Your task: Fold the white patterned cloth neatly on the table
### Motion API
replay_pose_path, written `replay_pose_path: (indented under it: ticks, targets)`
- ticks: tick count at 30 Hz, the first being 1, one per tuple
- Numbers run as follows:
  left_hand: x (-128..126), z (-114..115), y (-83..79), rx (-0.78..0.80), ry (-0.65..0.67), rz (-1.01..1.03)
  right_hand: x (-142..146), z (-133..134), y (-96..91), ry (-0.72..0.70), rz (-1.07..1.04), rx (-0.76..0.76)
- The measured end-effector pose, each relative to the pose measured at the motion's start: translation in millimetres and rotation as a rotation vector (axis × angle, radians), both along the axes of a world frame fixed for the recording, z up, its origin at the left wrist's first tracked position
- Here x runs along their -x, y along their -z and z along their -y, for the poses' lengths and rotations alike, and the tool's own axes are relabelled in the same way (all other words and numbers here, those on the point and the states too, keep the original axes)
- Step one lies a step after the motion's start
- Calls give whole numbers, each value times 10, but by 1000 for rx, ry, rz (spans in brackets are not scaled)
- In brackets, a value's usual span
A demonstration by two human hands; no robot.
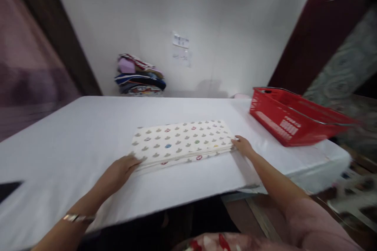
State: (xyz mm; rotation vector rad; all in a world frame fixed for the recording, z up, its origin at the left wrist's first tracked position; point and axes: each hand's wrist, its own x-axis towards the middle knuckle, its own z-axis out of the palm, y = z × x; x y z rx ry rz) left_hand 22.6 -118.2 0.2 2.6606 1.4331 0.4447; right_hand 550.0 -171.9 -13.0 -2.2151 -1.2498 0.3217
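Observation:
A folded white cloth [182,140] with grey and a few coloured prints lies flat on the white-covered table [97,125]. Its layers show along the front edge. My left hand [125,168] grips the cloth's near left corner, its fingertips partly hidden by the fabric. At the right edge, my right hand [243,146] pinches the near corner between thumb and fingers. The kind of cloth cannot be made out beyond its being a folded printed fabric piece.
A red shopping basket [285,121] with metal handles stands at the table's right side. Against the wall sits a stack of folded clothes [140,78]. Two paper notes [180,41] hang on the wall. A dark flat item [8,190] lies at the left edge.

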Motion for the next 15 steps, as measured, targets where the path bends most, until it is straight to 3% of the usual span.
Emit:
replay_pose_path:
  ticks: [4,8,11,15]
  targets:
    - [33,156,-68,33,-21,76,-94,23,32,-67,105,91]
    - [109,290,-66,19,-127,148,-45,-38,100,-266,415,-177]
    - [145,338,-32,15,-134,165,397,-67,85,-497,396,-320]
    - [163,328,-31,31,-80,96,1350,-71,-1,-825,220,-278]
